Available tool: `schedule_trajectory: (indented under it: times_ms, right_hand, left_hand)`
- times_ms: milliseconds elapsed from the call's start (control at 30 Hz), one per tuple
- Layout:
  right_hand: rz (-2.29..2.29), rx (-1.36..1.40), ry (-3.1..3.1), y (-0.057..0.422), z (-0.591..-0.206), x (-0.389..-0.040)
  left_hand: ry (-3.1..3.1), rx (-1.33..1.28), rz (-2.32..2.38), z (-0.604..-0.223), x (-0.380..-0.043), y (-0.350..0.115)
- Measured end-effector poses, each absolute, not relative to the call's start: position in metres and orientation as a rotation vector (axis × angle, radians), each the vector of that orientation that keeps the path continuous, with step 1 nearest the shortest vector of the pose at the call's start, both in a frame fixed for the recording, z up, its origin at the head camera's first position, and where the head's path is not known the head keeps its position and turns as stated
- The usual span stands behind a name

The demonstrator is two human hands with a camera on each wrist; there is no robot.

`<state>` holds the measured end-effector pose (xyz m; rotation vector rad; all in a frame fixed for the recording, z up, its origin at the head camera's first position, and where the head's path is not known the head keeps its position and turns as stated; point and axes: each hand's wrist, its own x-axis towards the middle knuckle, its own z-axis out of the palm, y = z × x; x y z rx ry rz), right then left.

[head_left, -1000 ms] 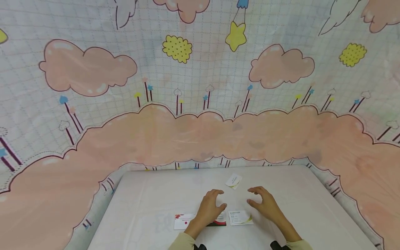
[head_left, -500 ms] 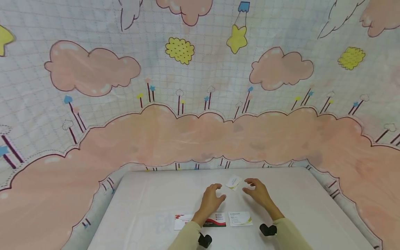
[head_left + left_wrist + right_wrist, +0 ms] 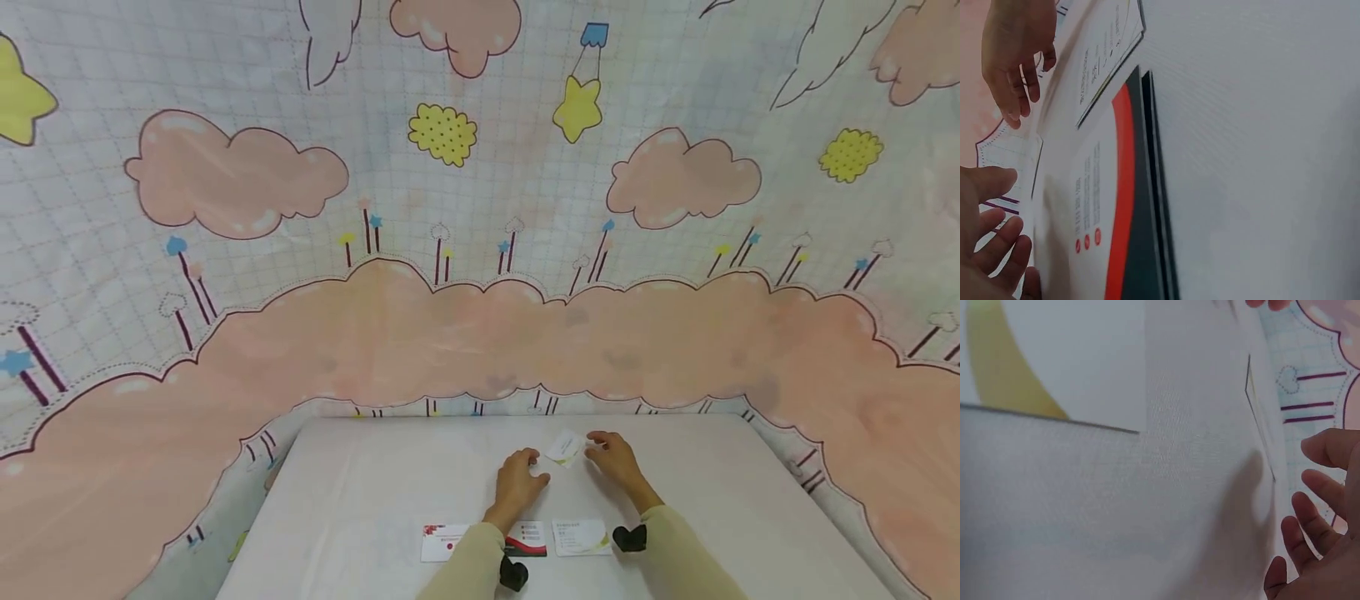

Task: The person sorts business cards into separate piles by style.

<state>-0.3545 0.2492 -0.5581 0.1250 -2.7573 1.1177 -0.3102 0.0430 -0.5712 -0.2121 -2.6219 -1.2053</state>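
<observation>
A white business card (image 3: 566,447) with a yellow-green corner lies turned at an angle near the back of the table. My right hand (image 3: 617,460) is just right of it, fingers loosely bent and holding nothing; in the right wrist view, the hand (image 3: 1322,531) appears apart from the card. To the card's lower left is my left hand (image 3: 517,483), thumb and fingers spread with nothing between them. Nearer to me lie a white card with red print (image 3: 438,543), a red-and-black card (image 3: 527,539) partly behind my left arm, and another white and yellow-green card (image 3: 579,538).
The three nearer cards form a row across the white table (image 3: 360,483). In the left wrist view, the red-and-black card (image 3: 1124,187) shows a doubled edge. Behind the table hangs a cloud-patterned backdrop (image 3: 480,342).
Both hands have moved forward and away from me, the right one coming beside the angled card. The cards appear to lie where they were; the head view has tilted slightly.
</observation>
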Motion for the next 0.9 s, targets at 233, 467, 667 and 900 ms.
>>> schedule_trajectory:
  times_ms: [233, 467, 667, 900]
  right_hand:
    - [0.969, 0.035, -2.829, 0.247, -0.559, -0.362]
    - [0.9, -0.033, -2.916, 0.243, -0.567, -0.37]
    - [0.873, -0.027, -3.006, 0.242, -0.563, -0.374]
    - [0.834, -0.03, -3.008, 0.241, -0.561, -0.371]
  left_hand:
    - [-2.63, -0.136, -1.14, -0.564, -0.315, 0.051]
    - [-2.608, -0.026, -1.112, -0.573, -0.315, 0.057]
    - [-2.603, 0.041, -1.047, -0.579, -0.316, 0.064]
    - [-2.623, 0.089, -1.025, -0.581, -0.317, 0.071]
